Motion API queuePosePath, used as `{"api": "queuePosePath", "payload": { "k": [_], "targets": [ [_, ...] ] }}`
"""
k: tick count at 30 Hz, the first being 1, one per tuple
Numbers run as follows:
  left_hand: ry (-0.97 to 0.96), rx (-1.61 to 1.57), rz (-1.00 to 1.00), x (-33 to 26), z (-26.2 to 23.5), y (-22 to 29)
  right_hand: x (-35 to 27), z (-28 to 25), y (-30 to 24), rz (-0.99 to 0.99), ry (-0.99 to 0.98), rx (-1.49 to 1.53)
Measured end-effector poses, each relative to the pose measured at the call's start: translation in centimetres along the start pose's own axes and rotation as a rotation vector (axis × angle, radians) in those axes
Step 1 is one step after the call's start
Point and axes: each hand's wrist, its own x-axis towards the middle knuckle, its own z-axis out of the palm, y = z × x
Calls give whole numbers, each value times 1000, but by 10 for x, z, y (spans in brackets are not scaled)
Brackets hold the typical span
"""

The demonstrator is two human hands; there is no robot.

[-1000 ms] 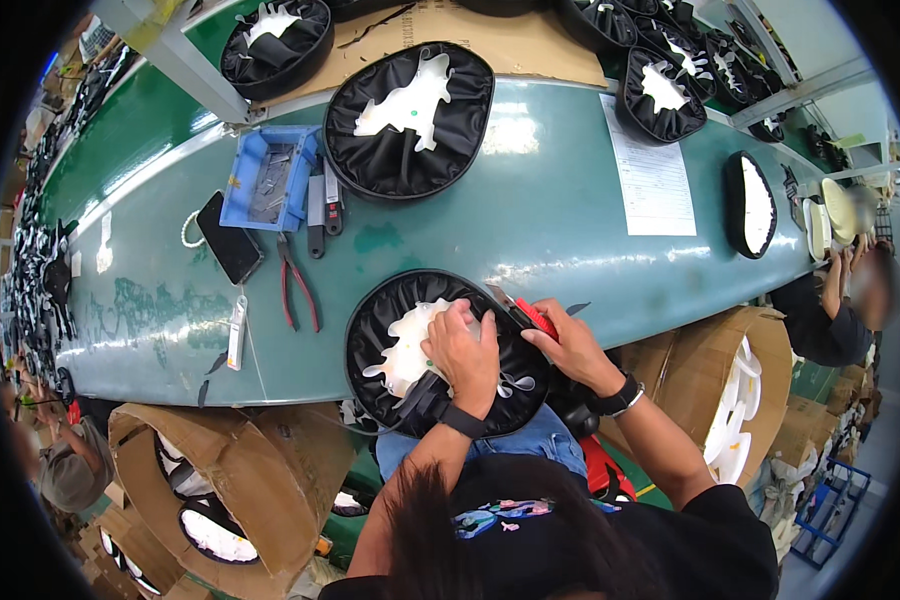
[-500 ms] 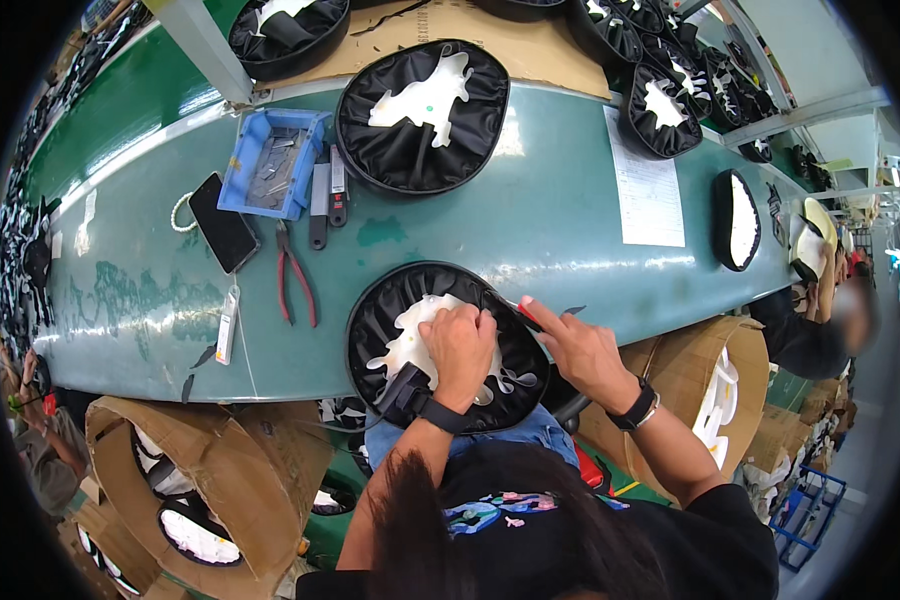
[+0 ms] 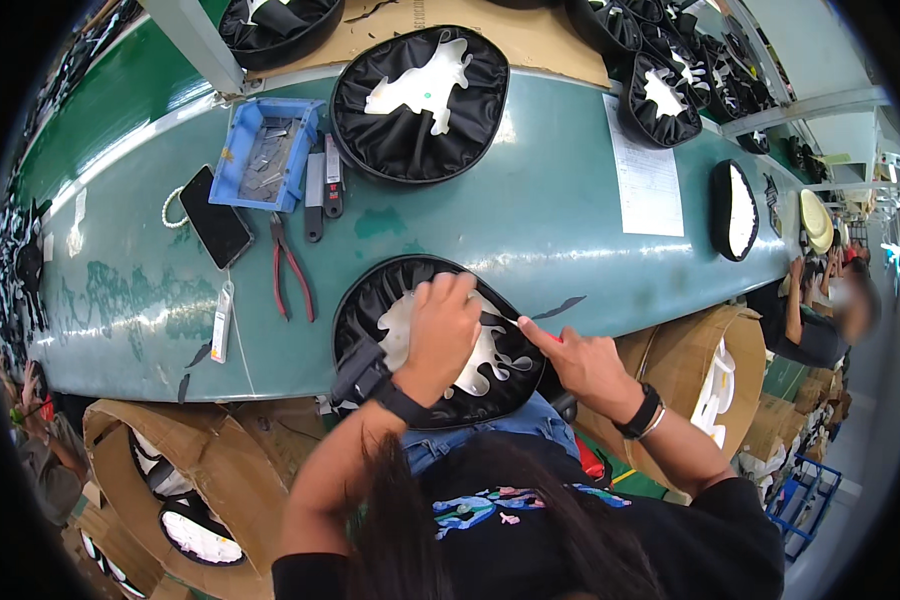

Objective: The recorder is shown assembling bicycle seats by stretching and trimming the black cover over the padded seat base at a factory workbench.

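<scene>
A round black fabric-covered cushion part [image 3: 370, 300] with a white irregular panel [image 3: 398, 325] in its middle rests at the table's near edge, against my lap. My left hand [image 3: 442, 335] is over it, fingers curled together near the panel and far rim; what they pinch is hidden. A black strap and a dark box-shaped device [image 3: 360, 372] are on my left wrist. At the right rim my right hand [image 3: 595, 370] grips a slim red-handled cutter [image 3: 540, 338], index finger stretched along it, its tip against the black fabric edge.
Left on the green table [image 3: 450, 240] are red-handled pliers [image 3: 288, 270], a phone [image 3: 215, 218], a blue bin [image 3: 300, 165] of metal blades and two grey-black knives [image 3: 315, 200]. Another black cover [image 3: 470, 140] sits beyond. Cardboard boxes [image 3: 260, 480] flank me. A person [image 3: 815, 330] works far right.
My left hand has shifted up and left over the part, its fingers now nearer the far rim. The right hand has moved slightly down along the right edge. The part has turned or slid a little.
</scene>
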Motion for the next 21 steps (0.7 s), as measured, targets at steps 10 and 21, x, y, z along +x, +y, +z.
{"api": "queuePosePath", "payload": {
  "k": [10, 21],
  "targets": [
    [-437, -413, 457, 7, 12, -16, 12, 5, 11, -121, 2, 13],
    [-508, -430, 267, 14, 17, 14, -18, 25, 27, -10, 13, 79]
  ]
}}
